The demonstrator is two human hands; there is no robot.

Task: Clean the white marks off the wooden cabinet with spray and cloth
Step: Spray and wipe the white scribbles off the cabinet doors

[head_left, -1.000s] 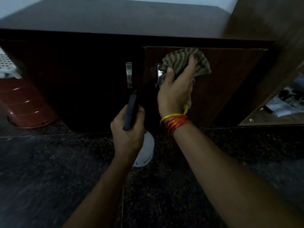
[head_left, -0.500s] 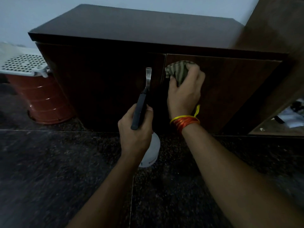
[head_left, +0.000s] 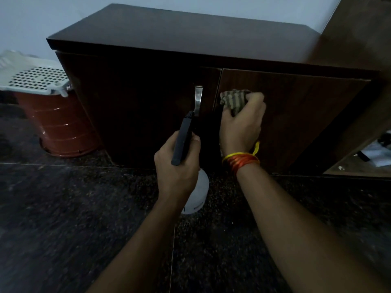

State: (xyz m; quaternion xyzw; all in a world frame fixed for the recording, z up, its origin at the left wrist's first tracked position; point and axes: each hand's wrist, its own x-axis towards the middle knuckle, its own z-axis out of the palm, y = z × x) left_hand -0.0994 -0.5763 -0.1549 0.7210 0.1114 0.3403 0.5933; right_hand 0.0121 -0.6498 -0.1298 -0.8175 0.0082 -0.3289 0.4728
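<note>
the wiping step looks to be in hand. the right hand [head_left: 241, 123] has its fingers curled over a bunched striped cloth [head_left: 233, 100] and presses it against the right door [head_left: 296, 115] of the wooden cabinet [head_left: 169, 39], close to that door's left edge and near its top, where the two doors meet. a bundle of red and yellow threads [head_left: 241, 159] circles the right wrist. the handle of the right door is hidden under the cloth, so i cannot tell whether the cloth is rubbing the handle or the wood beside it.

the left hand [head_left: 177, 166] grips the spray bottle [head_left: 195, 195], fingers wrapped round its neck, with the dark spray head [head_left: 183, 140] pointing up toward the metal handle [head_left: 198, 100] of the left door [head_left: 137, 106]; the white body hangs below the fist, over the dark speckled floor [head_left: 63, 218]. whether a finger lies on the trigger is not visible.

the light is dim and no white marks show on either door, so how much is left to clean cannot be judged from here. the next move probably calls for lifting the cloth to check the patch beneath, then either rubbing again or aiming the nozzle at a marked spot, squeezing, and wiping with firm, even pressure so the door does not swing.

to the far left a red-brown bin [head_left: 61, 127] with a white perforated lid [head_left: 36, 81] stands beside the cabinet.
</note>
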